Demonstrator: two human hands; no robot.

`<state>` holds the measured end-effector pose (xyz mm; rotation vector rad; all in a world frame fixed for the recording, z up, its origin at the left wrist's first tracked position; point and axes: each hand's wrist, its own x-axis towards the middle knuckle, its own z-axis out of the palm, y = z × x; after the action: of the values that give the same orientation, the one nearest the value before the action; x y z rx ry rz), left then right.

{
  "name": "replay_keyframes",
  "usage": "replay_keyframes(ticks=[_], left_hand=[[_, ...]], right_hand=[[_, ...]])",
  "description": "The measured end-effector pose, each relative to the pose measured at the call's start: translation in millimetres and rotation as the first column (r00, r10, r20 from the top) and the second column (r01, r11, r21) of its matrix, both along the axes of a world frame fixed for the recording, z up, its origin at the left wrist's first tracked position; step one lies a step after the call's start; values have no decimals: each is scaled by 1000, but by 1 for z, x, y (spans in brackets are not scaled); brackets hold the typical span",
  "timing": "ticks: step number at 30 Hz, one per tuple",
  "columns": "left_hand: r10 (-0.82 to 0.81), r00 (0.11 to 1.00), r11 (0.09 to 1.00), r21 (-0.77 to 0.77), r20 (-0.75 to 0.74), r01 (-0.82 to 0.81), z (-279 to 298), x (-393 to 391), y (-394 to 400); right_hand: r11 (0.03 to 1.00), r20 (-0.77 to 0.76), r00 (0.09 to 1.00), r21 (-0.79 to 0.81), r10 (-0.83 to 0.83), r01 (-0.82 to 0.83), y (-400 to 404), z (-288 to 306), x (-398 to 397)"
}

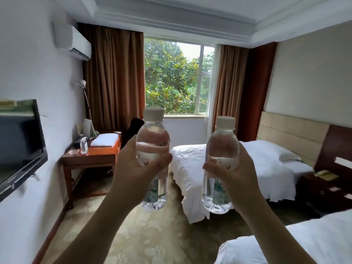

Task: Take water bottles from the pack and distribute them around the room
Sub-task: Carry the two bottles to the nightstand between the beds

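Two clear water bottles with white caps are held upright in front of me at chest height. My left hand (133, 168) grips the left water bottle (153, 134) around its middle. My right hand (238, 172) grips the right water bottle (222, 143) the same way, slightly lower. Both bottles are full and sealed. The pack of bottles is not in view.
A wooden desk (91, 159) with a small bottle, a glass ashtray and folded towels stands at the left wall, below a wall TV (19, 141). Two white beds, far bed (238, 168) and near bed (304, 241), lie right, with a dark nightstand (323, 187) between. Carpeted aisle runs ahead toward the window.
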<state>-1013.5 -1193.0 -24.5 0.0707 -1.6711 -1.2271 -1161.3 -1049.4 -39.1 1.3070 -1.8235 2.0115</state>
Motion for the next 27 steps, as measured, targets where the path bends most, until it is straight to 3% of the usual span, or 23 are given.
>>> replay_keyframes(ticks=[7,18,27], left_hand=[[-50,999,998,41,14,50,-10,-162,-97],[-46,999,998,-33,2,46,-3,-387,-240],[-112,994,994,7,-7,112,-14,-553,-385]], right_hand=[[993,18,993,-42,-114,115,-76,-10,-154],[995,15,999,-86,-42,43,-234,6,-386],[978,-10,978,-31,-207,207,-345,-1,-540]])
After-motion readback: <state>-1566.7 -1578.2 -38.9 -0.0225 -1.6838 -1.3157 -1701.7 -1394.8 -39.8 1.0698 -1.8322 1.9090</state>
